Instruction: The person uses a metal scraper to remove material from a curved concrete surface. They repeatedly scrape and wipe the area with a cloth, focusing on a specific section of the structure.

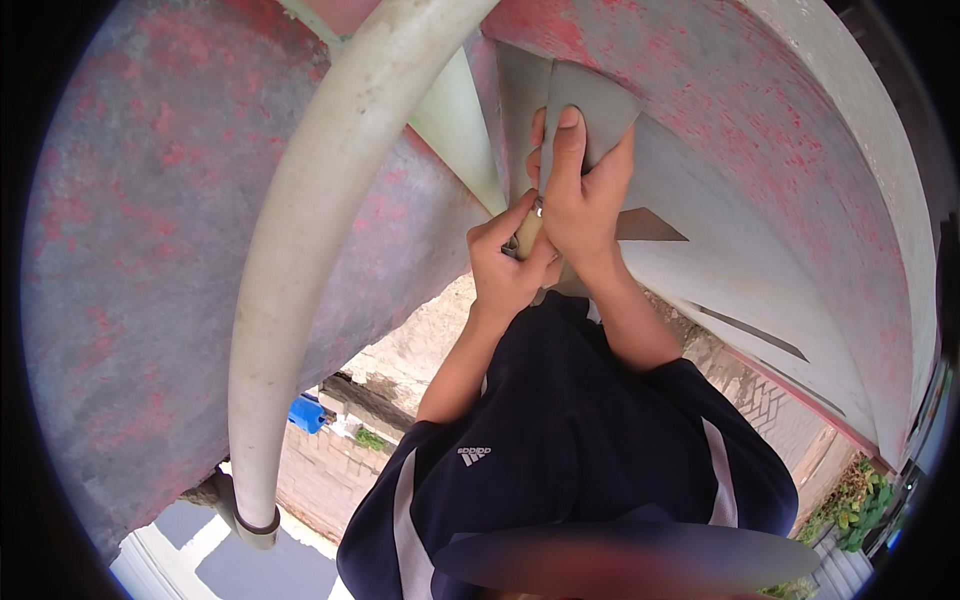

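My right hand [583, 195] grips a smooth grey sheet-like piece [605, 100], with the thumb flat on its near face and fingertips curled round its left edge. Just below and to the left, my left hand [505, 262] is closed around a small object [529, 232] that shows a pale yellowish part and bits of metal. Its kind cannot be made out, since fingers cover most of it. Both hands almost touch, close to the narrow corner where a pale green strip [455, 125] comes to a point.
A thick off-white curved tube [300, 240] crosses the left side. Large curved surfaces with patchy grey and red paint stand at left [130, 270] and right [800, 130]. A light inner panel [720, 270] has dark slots. Beyond lie a blue object [307, 414] and green plants [865, 505].
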